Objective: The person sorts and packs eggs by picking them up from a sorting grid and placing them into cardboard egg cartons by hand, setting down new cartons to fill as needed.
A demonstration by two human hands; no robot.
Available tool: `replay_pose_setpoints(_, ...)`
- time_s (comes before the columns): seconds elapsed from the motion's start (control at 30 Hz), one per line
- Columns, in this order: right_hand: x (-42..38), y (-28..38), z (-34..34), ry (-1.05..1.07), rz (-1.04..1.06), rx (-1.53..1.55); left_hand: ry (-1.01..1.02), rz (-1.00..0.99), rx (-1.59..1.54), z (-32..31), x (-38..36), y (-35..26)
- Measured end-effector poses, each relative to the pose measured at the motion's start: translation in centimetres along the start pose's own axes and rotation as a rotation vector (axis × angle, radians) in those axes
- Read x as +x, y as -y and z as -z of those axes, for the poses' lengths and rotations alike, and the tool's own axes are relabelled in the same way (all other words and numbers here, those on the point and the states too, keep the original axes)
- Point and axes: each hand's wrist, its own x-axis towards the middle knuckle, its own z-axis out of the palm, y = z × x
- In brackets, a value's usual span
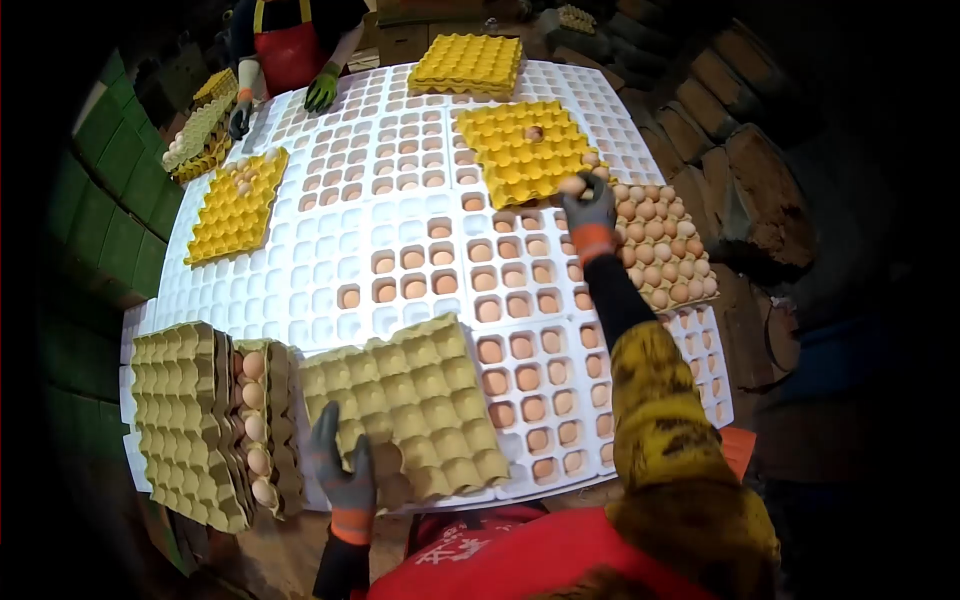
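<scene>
My right hand (590,207), in a grey glove with an orange cuff, is closed around a brown egg (572,186) at the lower right corner of a yellow egg tray (520,165). One egg sits in that tray's upper part, and a couple more lie by its corner, close to my fingers. Right of the hand stands a tray full of brown eggs (660,240). My left hand (347,470), gloved alike, has its fingers spread over the left edge of a bare olive egg tray (415,400).
The white table board (330,245) is covered with square pockets, many holding eggs. At left front, olive trays (180,420) stand on edge with eggs between them. Another yellow tray (240,210) holds a few eggs. Stacked yellow trays (465,62) and a gloved person (290,50) are at the far side.
</scene>
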Motion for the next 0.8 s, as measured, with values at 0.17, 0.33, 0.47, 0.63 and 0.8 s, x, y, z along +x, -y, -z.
replay_pose_setpoints(0.17,3.5,-1.2,-3.6,0.082,0.125,-0.548,0.043,0.139,0.243,5.1,-2.2,5.5)
replay_pose_setpoints(0.33,-9.5,7.0,-1.5,0.297,-0.187,-0.115,0.058,0.352,0.133,5.0,-4.6,7.5)
replay_pose_setpoints(0.47,-22.9,16.1,5.7,0.725,-0.558,0.041,0.129,0.502,0.002,5.1,-3.6,7.8)
replay_pose_setpoints(0.63,-33.2,16.5,8.9,0.789,-0.382,-0.047,0.043,0.444,-0.24,3.2,-6.0,12.4)
replay_pose_setpoints(0.8,-32.1,17.0,11.6,0.539,-0.59,0.313,-0.04,0.279,-0.438,4.4,-4.0,3.2)
